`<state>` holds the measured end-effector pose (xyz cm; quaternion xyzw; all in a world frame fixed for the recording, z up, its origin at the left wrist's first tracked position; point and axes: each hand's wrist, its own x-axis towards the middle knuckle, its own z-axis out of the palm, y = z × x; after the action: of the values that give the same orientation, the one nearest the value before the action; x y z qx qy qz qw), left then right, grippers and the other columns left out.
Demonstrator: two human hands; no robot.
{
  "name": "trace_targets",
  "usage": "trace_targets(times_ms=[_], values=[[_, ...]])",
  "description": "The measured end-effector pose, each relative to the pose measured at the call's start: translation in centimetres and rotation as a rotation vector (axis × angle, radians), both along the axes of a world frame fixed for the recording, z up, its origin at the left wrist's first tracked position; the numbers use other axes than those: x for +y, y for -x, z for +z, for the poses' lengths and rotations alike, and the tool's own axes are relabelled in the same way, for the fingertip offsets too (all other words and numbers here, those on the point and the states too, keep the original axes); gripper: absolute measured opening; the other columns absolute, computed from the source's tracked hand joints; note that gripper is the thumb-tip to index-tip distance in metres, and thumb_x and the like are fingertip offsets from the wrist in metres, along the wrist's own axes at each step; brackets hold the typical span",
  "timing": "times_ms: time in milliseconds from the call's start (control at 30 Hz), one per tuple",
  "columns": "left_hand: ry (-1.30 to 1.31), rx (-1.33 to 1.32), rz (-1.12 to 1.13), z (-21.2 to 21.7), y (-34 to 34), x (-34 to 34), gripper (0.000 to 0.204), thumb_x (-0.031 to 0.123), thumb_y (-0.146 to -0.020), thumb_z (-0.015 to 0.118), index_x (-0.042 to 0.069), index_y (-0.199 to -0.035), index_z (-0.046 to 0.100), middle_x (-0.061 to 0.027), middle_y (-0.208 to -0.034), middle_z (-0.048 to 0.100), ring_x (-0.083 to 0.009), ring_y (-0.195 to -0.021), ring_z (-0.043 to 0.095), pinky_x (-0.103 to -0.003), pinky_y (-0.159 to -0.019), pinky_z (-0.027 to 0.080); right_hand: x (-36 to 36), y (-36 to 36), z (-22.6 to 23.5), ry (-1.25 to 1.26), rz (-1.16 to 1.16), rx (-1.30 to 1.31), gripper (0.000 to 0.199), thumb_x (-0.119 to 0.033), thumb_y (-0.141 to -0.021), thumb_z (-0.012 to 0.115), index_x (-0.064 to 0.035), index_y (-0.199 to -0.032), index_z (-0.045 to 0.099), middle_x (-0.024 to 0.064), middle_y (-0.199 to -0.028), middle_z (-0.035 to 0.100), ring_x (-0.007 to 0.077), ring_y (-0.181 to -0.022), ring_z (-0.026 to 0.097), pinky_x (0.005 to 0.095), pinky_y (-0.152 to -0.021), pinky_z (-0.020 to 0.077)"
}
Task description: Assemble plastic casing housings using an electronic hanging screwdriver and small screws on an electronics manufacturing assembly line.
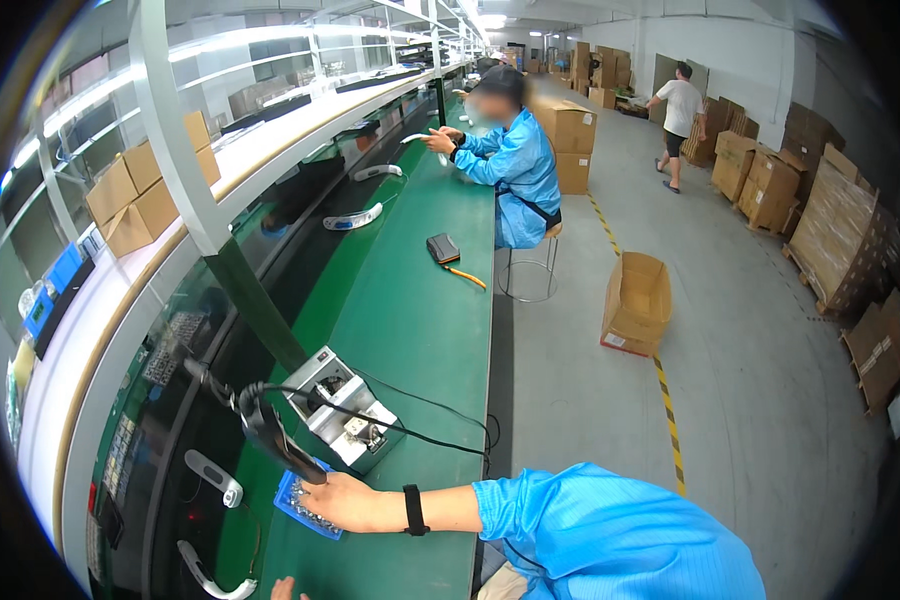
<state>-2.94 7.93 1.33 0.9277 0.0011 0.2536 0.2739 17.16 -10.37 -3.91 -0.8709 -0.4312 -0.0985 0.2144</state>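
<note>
My right hand (345, 503), with a black band round the wrist, is closed on the lower end of a black electric screwdriver (275, 440). It is over a blue tray (288, 503) of small metal screws, and the driver's tip is hidden. A coiled black cable runs from the tool's upper end. At the lower edge only some fingertips of my left hand (285, 589) show, apart, with nothing visible between them. Left of the tray lies a white curved handheld casing (213, 476), and a second white casing (210, 575) lies nearer me.
Beyond the tray stands a grey metal box-shaped machine (342, 405) with cables. Further along the green bench (425, 330) lies a black device (443, 248) with an orange strap. A co-worker in blue (525, 165) sits there. An open carton (637, 305) stands on the floor.
</note>
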Motion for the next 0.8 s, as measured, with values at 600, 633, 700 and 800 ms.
trace_targets(times_ms=[600, 633, 700, 800], values=[[0.282, 0.014, 0.005, -1.0, -0.5, -2.0, 0.022, 0.002, -0.103, 0.056, -0.007, -0.12, 0.066, -0.0221, -0.114, 0.07, -0.035, -0.104, 0.066, -0.041, -0.096, 0.052, -0.2, 0.7, 2.8, -0.565, 0.015, 0.19, 0.011, -0.011, -0.097, 0.064, -0.0039, -0.101, 0.057, 0.0139, -0.093, 0.065, 0.0377, -0.084, 0.068, 0.0481, -0.073, 0.0525], [0.302, 0.027, 0.018, -1.0, -0.5, -2.3, 0.022, 0.002, -0.102, 0.056, -0.007, -0.12, 0.067, -0.0217, -0.114, 0.07, -0.0341, -0.103, 0.067, -0.041, -0.096, 0.053, -0.5, 1.0, 3.4, -0.547, 0.029, 0.272, 0.01, -0.013, -0.101, 0.063, -0.0037, -0.105, 0.06, 0.012, -0.093, 0.067, 0.0348, -0.084, 0.068, 0.045, -0.073, 0.0534], [0.342, 0.032, 0.034, -1.4, -0.8, -2.1, 0.023, 0.003, -0.104, 0.055, -0.007, -0.121, 0.067, -0.0213, -0.114, 0.071, -0.0327, -0.103, 0.067, -0.039, -0.096, 0.053, 0.0, 1.7, 3.9, -0.568, 0.114, 0.415, 0.011, -0.013, -0.101, 0.063, -0.0027, -0.104, 0.062, 0.0113, -0.094, 0.067, 0.0334, -0.083, 0.068, 0.0436, -0.073, 0.0535], [0.574, 0.049, 0.031, -1.2, -0.9, -2.6, 0.026, 0.007, -0.107, 0.053, -0.004, -0.129, 0.062, -0.0183, -0.113, 0.072, -0.027, -0.103, 0.068, -0.037, -0.096, 0.052, 1.6, 3.5, 4.2, -0.582, 0.228, 0.662, 0.013, -0.012, -0.101, 0.063, 0.0006, -0.103, 0.067, 0.0105, -0.094, 0.067, 0.0286, -0.083, 0.068, 0.0394, -0.074, 0.0539]])
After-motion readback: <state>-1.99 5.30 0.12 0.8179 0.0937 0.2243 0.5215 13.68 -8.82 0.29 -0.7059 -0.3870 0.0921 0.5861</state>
